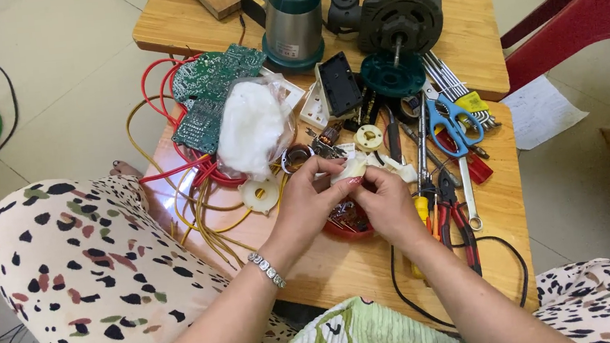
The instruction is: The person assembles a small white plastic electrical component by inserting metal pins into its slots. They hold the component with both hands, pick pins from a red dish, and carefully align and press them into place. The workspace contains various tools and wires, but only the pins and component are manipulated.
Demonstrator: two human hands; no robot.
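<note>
here both hands, left hand (306, 197) and right hand (386, 199), grip a white part (349, 169), hemmed by tools (440, 181), table edge (520, 195) right.

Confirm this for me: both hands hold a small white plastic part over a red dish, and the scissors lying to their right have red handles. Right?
Not quite. In the head view the scissors have blue handles, not red. The rest holds: the left hand and right hand pinch a small white plastic part over the red dish.
</note>
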